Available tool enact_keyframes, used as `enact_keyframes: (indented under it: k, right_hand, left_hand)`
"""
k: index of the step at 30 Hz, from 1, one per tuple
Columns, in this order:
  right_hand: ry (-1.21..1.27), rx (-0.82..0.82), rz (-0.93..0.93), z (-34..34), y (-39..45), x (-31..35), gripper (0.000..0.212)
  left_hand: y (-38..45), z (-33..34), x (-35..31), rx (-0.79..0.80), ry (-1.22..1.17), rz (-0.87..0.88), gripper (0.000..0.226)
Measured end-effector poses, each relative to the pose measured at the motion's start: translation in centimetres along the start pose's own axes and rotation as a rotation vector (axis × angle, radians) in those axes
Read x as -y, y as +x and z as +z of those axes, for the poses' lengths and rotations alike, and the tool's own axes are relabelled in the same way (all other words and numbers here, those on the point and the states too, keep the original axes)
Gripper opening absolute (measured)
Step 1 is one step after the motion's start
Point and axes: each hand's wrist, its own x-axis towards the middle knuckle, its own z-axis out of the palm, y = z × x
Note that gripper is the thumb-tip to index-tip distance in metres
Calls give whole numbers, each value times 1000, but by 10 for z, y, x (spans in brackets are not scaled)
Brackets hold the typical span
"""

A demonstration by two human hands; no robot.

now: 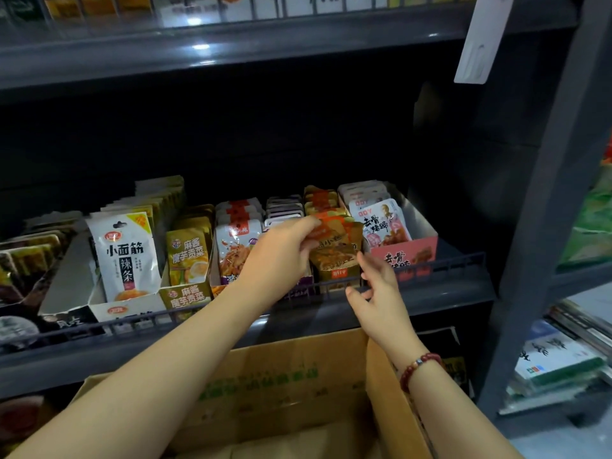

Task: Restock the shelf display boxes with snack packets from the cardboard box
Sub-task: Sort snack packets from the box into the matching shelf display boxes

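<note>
Left hand [281, 250] pinches upright brown packets [334, 250] at the shelf's [331, 313] front rail, nearer than the right hand [377, 293], open just beside.

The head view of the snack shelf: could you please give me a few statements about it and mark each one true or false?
1. The left hand grips a brown snack packet by its top. True.
2. The right hand holds a white packet. False: it holds nothing and its fingers are spread beside the brown packet.
3. The cardboard box sits below the shelf rail. True.
4. The pink display box is left of the brown packet. False: it is to the right.
5. A red bead bracelet is on the right wrist. True.
</note>
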Motion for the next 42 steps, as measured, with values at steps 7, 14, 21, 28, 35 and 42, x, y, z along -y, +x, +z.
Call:
enact_keyframes:
  k: [7,14,21,28,35,42]
  right_hand:
    - [-111,71,0,-3,2,0,66]
    - [-136,101,-4,3,1,2,70]
    - [-170,110,60,4,2,-1,74]
    - [-218,95,97,1,2,-5,66]
    - [-152,79,88,7,-3,0,71]
    - [-177,88,80,7,-5,1,73]
  left_hand:
    - [12,2,-10,50,58,31,37]
    - [-5,8,-10,99,154,-37,33]
    - [-8,16,-15,89,209,17,39]
    - [23,23,-19,109,279,62,54]
    - [33,35,-4,121,464,136,63]
    - [39,36,-5,182,557,139,66]
